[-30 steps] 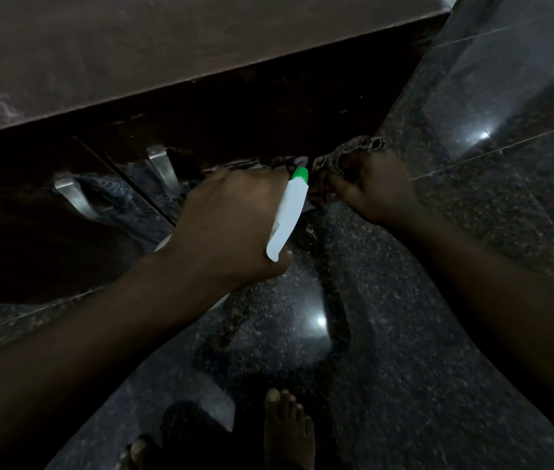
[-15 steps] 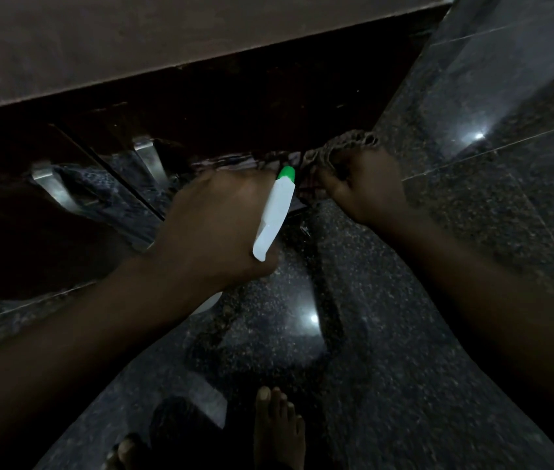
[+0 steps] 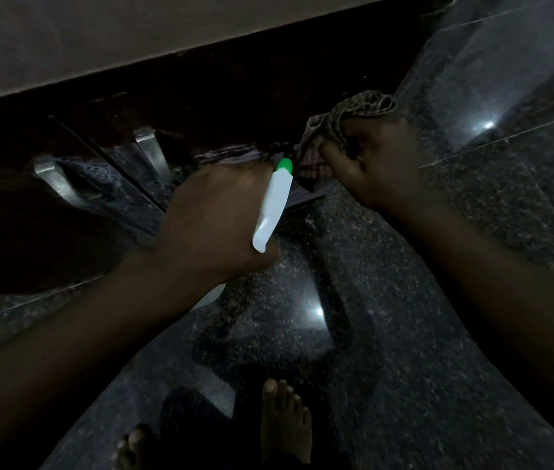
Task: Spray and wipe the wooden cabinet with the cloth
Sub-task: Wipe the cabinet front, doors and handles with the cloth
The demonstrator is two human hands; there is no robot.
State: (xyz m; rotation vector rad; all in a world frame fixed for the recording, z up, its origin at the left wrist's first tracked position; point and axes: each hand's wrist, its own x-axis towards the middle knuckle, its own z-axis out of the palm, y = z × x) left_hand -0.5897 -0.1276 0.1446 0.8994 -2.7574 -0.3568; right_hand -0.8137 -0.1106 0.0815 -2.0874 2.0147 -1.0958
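The dark wooden cabinet (image 3: 235, 106) stood just past both hands. The right hand (image 3: 375, 164) squeezed the cloth (image 3: 343, 120) against it. The left hand (image 3: 214, 218) wrapped shut round the spray bottle (image 3: 274, 205). Spray might hit the cloth hand or drip onto the shiny floor (image 3: 404, 334), making bare feet slip.

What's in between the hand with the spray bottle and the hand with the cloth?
In the head view, the spray bottle's white head with its green nozzle sits between the left hand and right hand; behind it hangs the bunched cloth, over dark floor.

Bare forearms, bare feet (image 3: 285, 422) — seemingly no sleeves.
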